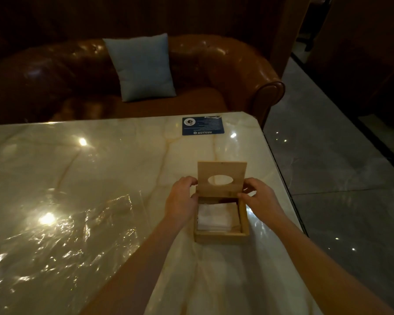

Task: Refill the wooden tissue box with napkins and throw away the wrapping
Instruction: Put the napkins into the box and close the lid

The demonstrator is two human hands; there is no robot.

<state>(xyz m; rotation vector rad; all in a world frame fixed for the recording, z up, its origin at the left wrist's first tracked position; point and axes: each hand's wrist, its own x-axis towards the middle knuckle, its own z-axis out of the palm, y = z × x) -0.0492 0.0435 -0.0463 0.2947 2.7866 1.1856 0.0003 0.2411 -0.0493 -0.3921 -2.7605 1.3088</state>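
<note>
A square wooden tissue box stands near the right side of the marble table. White napkins lie stacked inside it. Its lid, with an oval hole, stands upright at the far edge. My left hand grips the lid's left edge and my right hand grips its right edge. Clear plastic wrapping lies crumpled on the table to the left of the box.
A blue card lies at the table's far edge. Beyond the table stands a brown leather sofa with a grey cushion. The table's right edge drops to a glossy tiled floor.
</note>
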